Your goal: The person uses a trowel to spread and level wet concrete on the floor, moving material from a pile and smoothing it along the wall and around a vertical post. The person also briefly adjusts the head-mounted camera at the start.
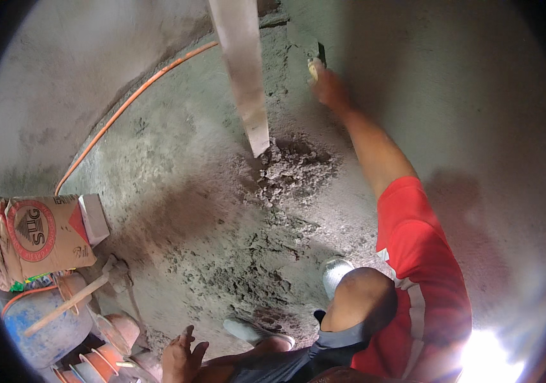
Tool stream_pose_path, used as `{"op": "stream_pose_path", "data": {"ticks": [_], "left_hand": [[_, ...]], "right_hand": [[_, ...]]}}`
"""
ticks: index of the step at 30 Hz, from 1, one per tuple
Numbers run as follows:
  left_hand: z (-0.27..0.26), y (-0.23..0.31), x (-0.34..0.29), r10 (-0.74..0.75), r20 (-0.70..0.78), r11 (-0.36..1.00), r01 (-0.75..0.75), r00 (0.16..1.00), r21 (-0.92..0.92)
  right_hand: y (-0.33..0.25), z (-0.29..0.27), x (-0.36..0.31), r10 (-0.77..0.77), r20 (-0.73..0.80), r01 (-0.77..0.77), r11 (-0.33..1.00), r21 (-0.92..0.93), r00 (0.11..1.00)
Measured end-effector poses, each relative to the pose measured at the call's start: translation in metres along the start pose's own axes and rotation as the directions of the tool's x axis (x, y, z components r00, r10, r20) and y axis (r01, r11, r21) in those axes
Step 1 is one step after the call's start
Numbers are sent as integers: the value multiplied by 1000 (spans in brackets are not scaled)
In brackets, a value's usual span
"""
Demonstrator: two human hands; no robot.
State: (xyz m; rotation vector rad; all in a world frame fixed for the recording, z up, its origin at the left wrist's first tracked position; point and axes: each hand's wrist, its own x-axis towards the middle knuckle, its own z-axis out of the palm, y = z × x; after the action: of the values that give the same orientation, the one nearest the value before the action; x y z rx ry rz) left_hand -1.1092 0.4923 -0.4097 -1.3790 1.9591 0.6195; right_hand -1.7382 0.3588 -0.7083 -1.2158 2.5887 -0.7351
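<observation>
My right hand (330, 89) is stretched far forward, closed round the pale handle of a trowel (311, 54). Its blade lies against the grey mortar surface (375, 45), and part of it is hard to make out. Low in the view, my left hand (182, 357) hangs near my leg with its fingers apart and nothing in it. Between the hands, a heap of crumbly wet mortar (295, 169) lies by the lower end of a long pale straight board (241, 76).
At the left stand a brown paper cement sack (49, 236), a blue drum (49, 325), a wooden-handled hammer (72, 303) and orange-and-grey buckets (104, 360). An orange hose (132, 99) curves along the far left. Loose mortar crumbs (241, 274) cover the ground before my feet. A bright lamp (490, 357) shines lower right.
</observation>
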Motion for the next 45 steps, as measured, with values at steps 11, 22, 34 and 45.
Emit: {"op": "stream_pose_path", "data": {"ticks": [11,22,34,45], "left_hand": [[2,-11,32,92,-22,994,-93,995,-56],[-3,-2,0,97,-75,995,-98,992,0],[7,-1,-23,142,-211,987,-155,967,-44],[0,6,-27,204,-204,978,-206,958,9]], "right_hand": [[23,12,-102,-375,254,261,884,388,891],[-32,-51,-50,101,568,-388,824,412,817],[22,-93,-277,-28,546,-90,978,188,837],[-14,-87,-346,575,497,-756,558,343,650]]}}
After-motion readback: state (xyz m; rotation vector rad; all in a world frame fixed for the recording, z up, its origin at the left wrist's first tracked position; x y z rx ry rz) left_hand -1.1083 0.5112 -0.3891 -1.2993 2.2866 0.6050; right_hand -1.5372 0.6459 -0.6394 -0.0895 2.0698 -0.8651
